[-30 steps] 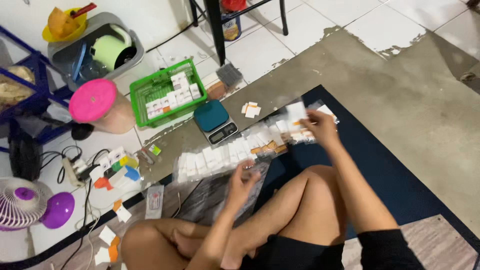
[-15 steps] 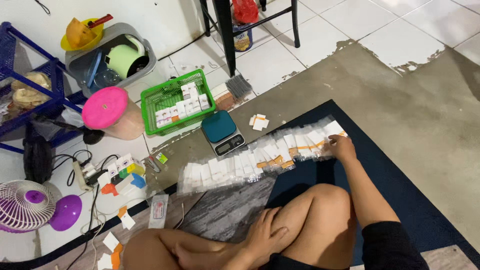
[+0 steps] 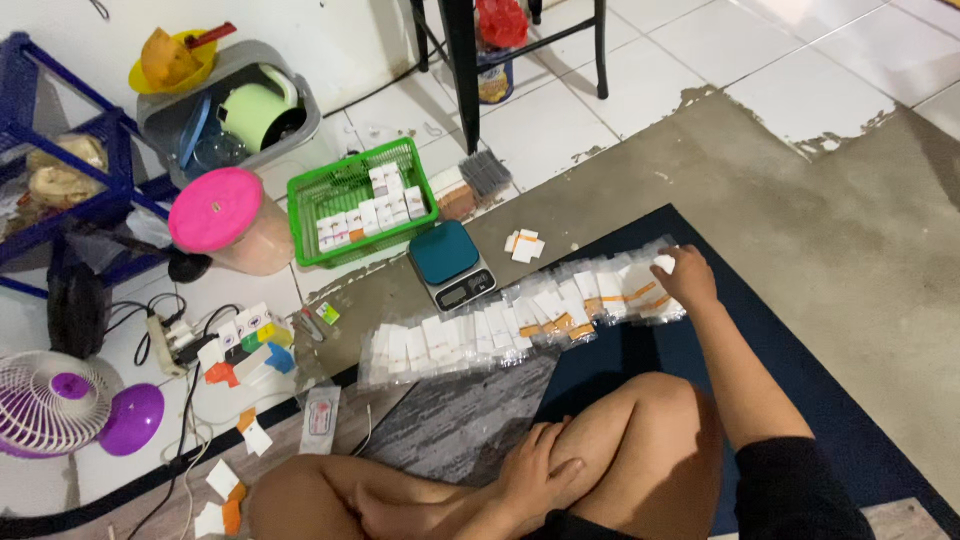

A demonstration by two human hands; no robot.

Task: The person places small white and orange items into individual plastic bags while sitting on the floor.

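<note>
The right hand [image 3: 685, 278] reaches out to the far end of a long row of packets [image 3: 520, 320], clear sachets with white and orange contents, laid overlapping along the edge of a dark blue mat [image 3: 790, 370]. Its fingers curl down onto the last packets at about 2 o'clock from the knee [image 3: 640, 440]; they press or pinch the plastic, but whether anything is actually lifted I cannot tell. The left hand [image 3: 540, 470] rests spread and relaxed over the bent knee, holding nothing.

The row runs from 9 o'clock to 3 o'clock across the middle of the view. Just beyond it, at 12 o'clock from its centre, sits a teal scale [image 3: 450, 262], with a few loose packets [image 3: 523, 245] at its 3 o'clock. At 10 o'clock from the scale stands a green basket [image 3: 352, 178] with small white boxes inside, and a pink-lidded jar [image 3: 222, 220] is just beside the basket at its 9 o'clock. A purple fan [image 3: 60, 400] lies at the far left.
</note>
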